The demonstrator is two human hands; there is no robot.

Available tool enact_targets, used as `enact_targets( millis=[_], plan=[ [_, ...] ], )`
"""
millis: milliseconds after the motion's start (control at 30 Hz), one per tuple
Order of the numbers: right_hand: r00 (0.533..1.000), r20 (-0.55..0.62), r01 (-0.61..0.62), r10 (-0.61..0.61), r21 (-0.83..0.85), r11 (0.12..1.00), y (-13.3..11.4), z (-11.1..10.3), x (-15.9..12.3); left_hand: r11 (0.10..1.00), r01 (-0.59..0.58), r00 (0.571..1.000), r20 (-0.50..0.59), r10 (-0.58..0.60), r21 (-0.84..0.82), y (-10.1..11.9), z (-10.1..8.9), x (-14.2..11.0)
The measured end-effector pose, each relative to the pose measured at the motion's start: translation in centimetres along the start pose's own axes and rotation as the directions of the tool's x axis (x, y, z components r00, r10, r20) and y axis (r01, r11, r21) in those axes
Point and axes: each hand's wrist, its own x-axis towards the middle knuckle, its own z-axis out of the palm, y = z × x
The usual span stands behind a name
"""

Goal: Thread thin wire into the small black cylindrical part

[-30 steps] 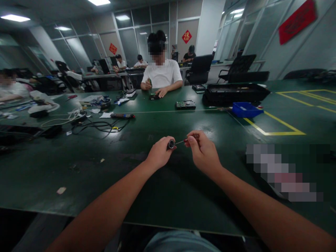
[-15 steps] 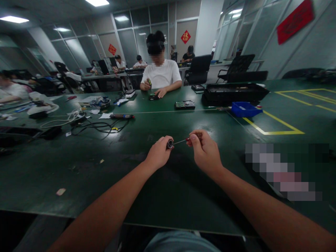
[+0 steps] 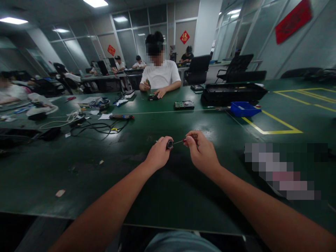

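Note:
My left hand [image 3: 159,153] is closed around a small black cylindrical part [image 3: 169,144], whose round ringed end faces me; its exact kind I cannot make out. My right hand [image 3: 203,151] pinches a screwdriver [image 3: 184,140] by its reddish handle. The thin metal shaft runs leftward to the black part, and a short bright tip shows on the far side of my left fingers. Whether the shaft passes through the part or behind it is hidden. Both hands are held over the green table [image 3: 183,199].
Across the table a person in a white shirt [image 3: 160,75] handles a small dark device. A hard drive [image 3: 184,104], a blue bin [image 3: 245,109] and a long black tray [image 3: 233,93] lie ahead. Black cables [image 3: 99,130] and an electric screwdriver [image 3: 121,117] are at left.
My right hand has moved slightly left, closer to my left hand, and less of the shaft shows between them. A bright tip now shows left of my left fingers.

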Motion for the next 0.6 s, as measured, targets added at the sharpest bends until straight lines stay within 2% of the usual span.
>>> enact_targets(
  millis=[433,600],
  plan=[
    [1.000,0.010,-0.029,0.028,0.080,0.996,0.22,0.21,-0.02,0.998,-0.013,1.000,0.001,0.013,-0.053,0.26,-0.13,0.06],
    [0.999,0.002,-0.043,0.043,0.045,0.998,0.34,0.15,0.12,0.999,-0.002,1.000,0.009,0.002,-0.042,0.02,-0.06,0.13]
  ],
)
